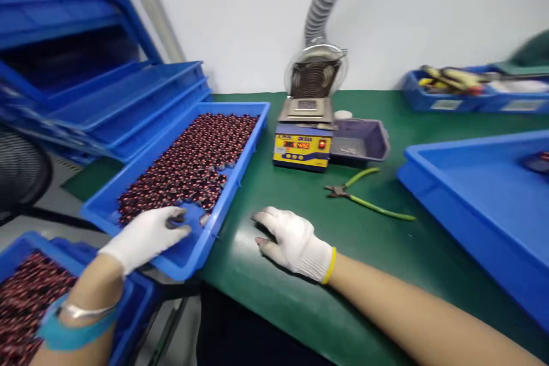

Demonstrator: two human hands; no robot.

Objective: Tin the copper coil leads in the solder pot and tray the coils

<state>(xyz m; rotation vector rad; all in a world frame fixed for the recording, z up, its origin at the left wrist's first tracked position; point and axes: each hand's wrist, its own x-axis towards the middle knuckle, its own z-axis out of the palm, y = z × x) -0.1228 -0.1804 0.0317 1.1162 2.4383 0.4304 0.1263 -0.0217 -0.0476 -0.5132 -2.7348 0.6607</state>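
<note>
We seem to be picking small parts (189,160) at the left tray (229,200), needing a careful pinch, left hand (148,234) grip unclear, right hand (289,240) loosely spread.

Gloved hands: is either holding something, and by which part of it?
The right hand holds nothing visible; for the left hand, it cannot be told.

Left hand (148,235), white-gloved — in a blue tray (189,245) of small dark-and-reddish parts (184,154) | Right hand (291,235), gloved — over green counter (257,297) | Beyond: yellow-fronted device (302,147), green-handled pliers (341,190)
</note>
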